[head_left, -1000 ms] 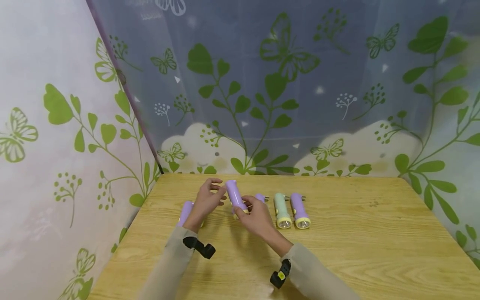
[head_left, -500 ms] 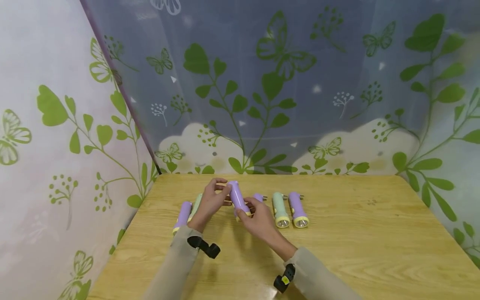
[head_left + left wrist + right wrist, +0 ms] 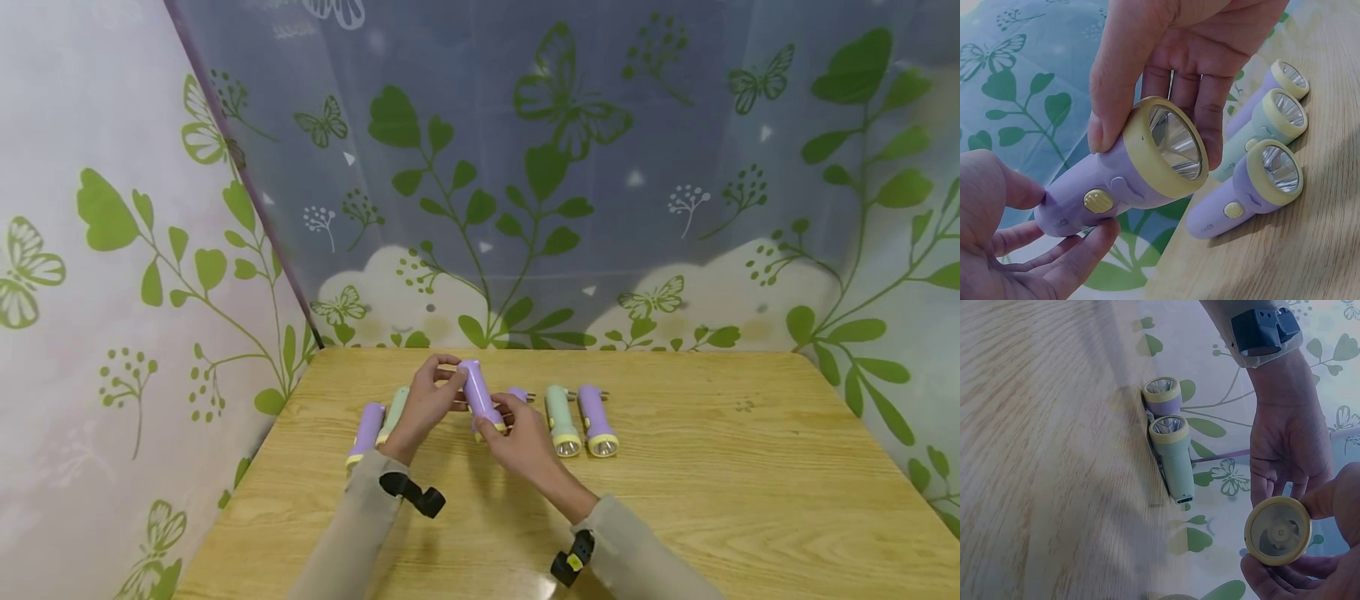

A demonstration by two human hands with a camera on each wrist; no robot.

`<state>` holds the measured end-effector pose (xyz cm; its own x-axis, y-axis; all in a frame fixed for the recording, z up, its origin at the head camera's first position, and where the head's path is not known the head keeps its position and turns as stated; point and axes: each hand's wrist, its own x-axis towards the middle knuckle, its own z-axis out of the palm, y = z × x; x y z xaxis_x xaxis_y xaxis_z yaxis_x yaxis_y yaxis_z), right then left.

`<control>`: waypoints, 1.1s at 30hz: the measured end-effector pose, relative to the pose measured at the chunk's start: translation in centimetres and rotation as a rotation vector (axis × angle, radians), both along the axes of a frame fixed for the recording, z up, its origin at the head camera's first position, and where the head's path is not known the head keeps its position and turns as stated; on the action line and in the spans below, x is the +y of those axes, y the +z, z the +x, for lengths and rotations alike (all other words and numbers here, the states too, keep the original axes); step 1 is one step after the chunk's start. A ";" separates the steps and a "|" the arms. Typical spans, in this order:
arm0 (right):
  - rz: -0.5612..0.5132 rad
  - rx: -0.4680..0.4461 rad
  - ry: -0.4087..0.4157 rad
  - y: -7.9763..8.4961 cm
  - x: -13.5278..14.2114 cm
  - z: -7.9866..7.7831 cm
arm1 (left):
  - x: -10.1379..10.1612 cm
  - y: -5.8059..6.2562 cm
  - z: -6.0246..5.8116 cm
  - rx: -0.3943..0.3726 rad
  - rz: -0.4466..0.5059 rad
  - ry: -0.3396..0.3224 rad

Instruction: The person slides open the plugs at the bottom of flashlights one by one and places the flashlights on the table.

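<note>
Both hands hold one purple flashlight (image 3: 478,388) with a yellow head ring, raised above the table. My right hand (image 3: 522,440) grips it near the lens end, thumb on one side and fingers on the other. At the tail end, my left hand (image 3: 429,405) pinches it between thumb and fingers. The left wrist view shows the yellow switch (image 3: 1098,200) facing that camera. Seen from the right wrist, the round lens (image 3: 1279,531) faces the camera and the body behind it is hidden.
Left of the hands lie a purple flashlight (image 3: 367,432) and a green flashlight (image 3: 395,412), partly covered by the left arm. To the right are a half-hidden purple flashlight (image 3: 517,393), a green one and another purple one, with plug prongs showing. Patterned cloth (image 3: 480,167) hangs behind the wooden table (image 3: 712,483).
Both hands and the held flashlight have shifted slightly to the right. More of the green flashlight beside the left arm now shows. The grip looks the same.
</note>
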<state>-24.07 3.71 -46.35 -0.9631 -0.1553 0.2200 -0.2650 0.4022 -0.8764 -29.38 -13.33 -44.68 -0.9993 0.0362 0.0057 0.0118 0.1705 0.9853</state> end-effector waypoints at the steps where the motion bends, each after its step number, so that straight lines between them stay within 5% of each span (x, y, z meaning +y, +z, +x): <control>1: 0.000 0.002 0.001 0.0 0.0 0.0 | 0.0 0.0 0.0 0.003 -0.002 0.000; 33: 0.009 0.007 0.044 0.3 0.2 0.3 | 0.3 0.0 0.5 0.039 -0.037 0.014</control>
<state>-23.77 3.93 -46.04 -0.9537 -0.1994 0.2252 -0.2888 0.3980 -0.8708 -28.91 -13.01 -44.72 -0.9988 0.0230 0.0438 0.0476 0.2069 0.9772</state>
